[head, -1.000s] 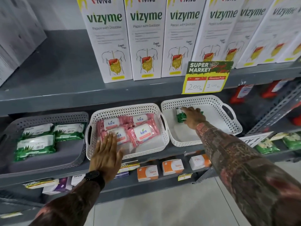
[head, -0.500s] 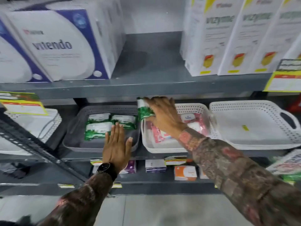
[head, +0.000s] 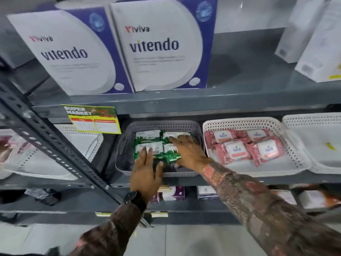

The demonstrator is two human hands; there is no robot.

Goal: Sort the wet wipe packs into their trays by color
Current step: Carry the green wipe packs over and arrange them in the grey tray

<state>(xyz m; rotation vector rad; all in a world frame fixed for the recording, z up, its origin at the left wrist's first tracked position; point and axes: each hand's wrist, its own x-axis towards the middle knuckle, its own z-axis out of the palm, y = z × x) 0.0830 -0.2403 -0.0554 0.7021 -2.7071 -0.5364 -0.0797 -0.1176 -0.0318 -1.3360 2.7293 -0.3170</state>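
The right hand (head: pixel 190 154), having carried the green wet wipe pack (head: pixel 170 154) over from the white tray (head: pixel 313 121), is pressing it flat-fingered into the grey tray (head: pixel 166 124) beside the left hand (head: pixel 145 172), fingers spread, nearly completing the sort.

Both forearms reach forward and upward from the bottom of the view, each covered in dense dark and reddish patterning. The left hand (head: pixel 145 170) is flat and palm-down, fingers extended and lightly spread, thumb angled out to the right; a black wristwatch (head: pixel 133 197) sits on its wrist. The right hand (head: pixel 188 152) is also palm-down, its arm coming in diagonally from the lower right, fingers stretched forward and to the left and slightly splayed. The two hands lie just beside each other, the right one further forward, neither curled into a fist.
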